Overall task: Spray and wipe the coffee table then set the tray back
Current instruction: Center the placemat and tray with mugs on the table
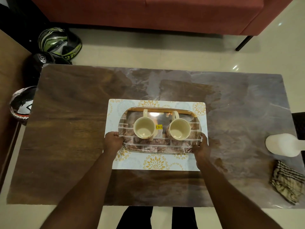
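A brick-patterned tray [158, 145] with two cream mugs, the left mug [143, 129] and the right mug [179, 129], sits over a floral placemat [155, 162] in the middle of the dark wooden coffee table [66, 129]. My left hand [113, 140] grips the tray's left edge and my right hand [201, 146] grips its right edge. A white spray bottle [283, 144] lies at the table's right end, with a checked cloth [287, 182] in front of it. The table's right half shows wet streaks.
A red sofa [165, 12] stands beyond the table, with cream floor tiles between them. Three motorcycle helmets, one of them green and black [59, 42], lie on the floor at the left. My legs stand at the table's near edge.
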### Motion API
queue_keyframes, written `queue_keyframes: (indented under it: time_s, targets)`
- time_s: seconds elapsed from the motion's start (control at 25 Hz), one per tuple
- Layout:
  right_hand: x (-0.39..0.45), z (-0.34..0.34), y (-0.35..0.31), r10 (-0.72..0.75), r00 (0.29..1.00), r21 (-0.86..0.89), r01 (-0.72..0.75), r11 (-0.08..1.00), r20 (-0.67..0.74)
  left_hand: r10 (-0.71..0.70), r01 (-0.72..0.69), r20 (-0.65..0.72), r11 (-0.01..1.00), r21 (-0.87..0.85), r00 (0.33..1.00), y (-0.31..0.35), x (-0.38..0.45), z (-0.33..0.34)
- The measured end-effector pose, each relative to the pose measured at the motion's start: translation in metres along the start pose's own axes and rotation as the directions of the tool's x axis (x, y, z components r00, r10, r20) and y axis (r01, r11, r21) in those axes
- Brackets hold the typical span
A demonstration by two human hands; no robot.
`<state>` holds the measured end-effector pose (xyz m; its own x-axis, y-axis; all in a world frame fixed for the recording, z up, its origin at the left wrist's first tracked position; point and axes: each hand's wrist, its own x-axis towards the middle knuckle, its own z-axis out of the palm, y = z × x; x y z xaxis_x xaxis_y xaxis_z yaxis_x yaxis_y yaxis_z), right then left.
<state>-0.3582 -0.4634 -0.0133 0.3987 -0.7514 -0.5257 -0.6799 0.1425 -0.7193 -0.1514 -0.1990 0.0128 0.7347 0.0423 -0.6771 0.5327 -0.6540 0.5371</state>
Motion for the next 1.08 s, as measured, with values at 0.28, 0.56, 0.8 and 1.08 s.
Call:
queue_keyframes:
  time_s: [0.28,0.56,0.8,1.08]
  targets:
    - [-0.022,0.012,-0.003,-0.063,0.998,-0.208,0.056,0.977,-0.028,-0.054,0.051,-0.035,0.996,-0.075,0.998,-0.017,-0.012,-0.009]
    - [-0.046,0.027,-0.082,-0.484,0.866,-0.371,0.412,0.833,-0.127,0.624,-0.587,-0.392,0.778,0.226,0.676,0.032,-0.053,0.007]
    - [-0.059,0.058,-0.095,-0.640,0.751,-0.756,0.512,0.408,0.164,0.794,-0.572,0.066,0.376,0.729,0.605,0.051,-0.077,0.050]
    - [-0.053,0.061,-0.074,-0.634,0.720,-0.799,0.542,0.259,0.283,0.738,-0.545,0.169,0.303,0.782,0.653,0.023,-0.059,0.053]
